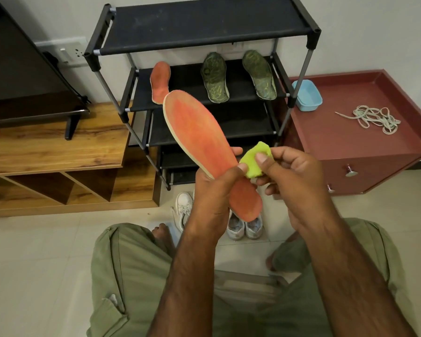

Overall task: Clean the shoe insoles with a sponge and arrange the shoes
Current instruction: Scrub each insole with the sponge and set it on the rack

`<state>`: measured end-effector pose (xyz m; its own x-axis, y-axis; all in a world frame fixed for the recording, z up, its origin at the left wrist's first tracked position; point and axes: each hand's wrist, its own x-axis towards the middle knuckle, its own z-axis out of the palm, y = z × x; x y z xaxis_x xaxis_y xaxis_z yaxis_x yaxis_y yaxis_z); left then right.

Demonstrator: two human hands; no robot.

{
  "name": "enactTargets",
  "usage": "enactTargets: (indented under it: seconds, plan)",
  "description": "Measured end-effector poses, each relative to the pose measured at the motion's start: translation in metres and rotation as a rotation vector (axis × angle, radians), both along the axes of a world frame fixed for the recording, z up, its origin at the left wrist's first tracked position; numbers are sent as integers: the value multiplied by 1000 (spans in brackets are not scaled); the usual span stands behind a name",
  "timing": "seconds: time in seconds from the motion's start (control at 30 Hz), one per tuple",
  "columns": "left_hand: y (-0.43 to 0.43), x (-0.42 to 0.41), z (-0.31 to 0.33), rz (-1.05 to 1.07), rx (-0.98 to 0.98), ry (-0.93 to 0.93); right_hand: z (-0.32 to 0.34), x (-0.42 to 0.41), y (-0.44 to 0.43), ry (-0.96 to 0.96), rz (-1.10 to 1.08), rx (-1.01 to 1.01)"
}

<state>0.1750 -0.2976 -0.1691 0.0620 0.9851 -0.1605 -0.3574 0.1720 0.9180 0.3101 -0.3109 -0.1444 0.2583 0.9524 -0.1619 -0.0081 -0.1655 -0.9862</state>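
Observation:
My left hand (210, 193) grips an orange insole (199, 137) at its narrow middle, with the toe end pointing up and left. Just to its right, my right hand (294, 183) pinches a yellow-green sponge (255, 159) that touches the insole's edge. A second orange insole (159, 81) and two green insoles (214, 77) (259, 74) lean on a shelf of the black shoe rack (204, 27). White shoes (184, 207) (244, 227) stand on the floor below my hands, partly hidden by them.
A maroon cabinet (345, 139) on the right carries a blue tub (306, 94) and a pile of white laces (372, 117). A wooden TV unit (46, 147) with a dark screen stands on the left. My knees in green trousers fill the lower view.

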Motion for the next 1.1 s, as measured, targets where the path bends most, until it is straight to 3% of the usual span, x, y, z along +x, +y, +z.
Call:
enactTargets:
  seconds: [0.23, 0.37, 0.57, 0.7, 0.93, 1.1]
  plan:
    - [-2, 2, 1, 25, -14, -33, -3, 1, 1, 58, -59, -35]
    - [-1, 2, 1, 41, 4, -5, -2, 5, 0, 111, 76, 49]
    - [0, -2, 2, 113, 72, 145, -4, 5, 0, -66, -111, 81]
    - [-2, 0, 7, -32, 127, 188, -2, 2, -2, -211, -123, 115]
    - [1, 0, 5, -9, 152, 130, 3, 3, -4, -85, 107, 131]
    - [-1, 0, 4, 11, 137, 152, -2, 0, -1, -143, -1, 156]
